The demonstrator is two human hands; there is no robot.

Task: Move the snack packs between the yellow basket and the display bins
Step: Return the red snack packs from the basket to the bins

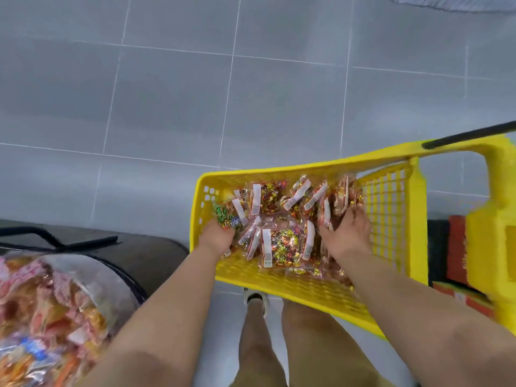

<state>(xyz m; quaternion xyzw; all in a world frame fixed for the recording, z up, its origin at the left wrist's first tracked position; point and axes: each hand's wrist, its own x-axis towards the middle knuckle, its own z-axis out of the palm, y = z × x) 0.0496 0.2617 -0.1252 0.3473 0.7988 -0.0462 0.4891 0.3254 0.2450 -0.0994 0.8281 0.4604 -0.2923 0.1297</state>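
A yellow basket stands on the floor in front of me, filled with several clear snack packs of coloured sweets with white barcode labels. Both my hands are inside it. My left hand is at the basket's left end, its fingers curled around a pack with green and blue wrappers. My right hand lies on the packs at the right side, its fingers dug in among reddish packs; its fingertips are hidden.
A display bin heaped with pink and orange snack packs sits at the lower left, on a dark stand. Red boxes lie behind the basket's yellow handle frame at right. Grey tiled floor stretches ahead. My legs stand below the basket.
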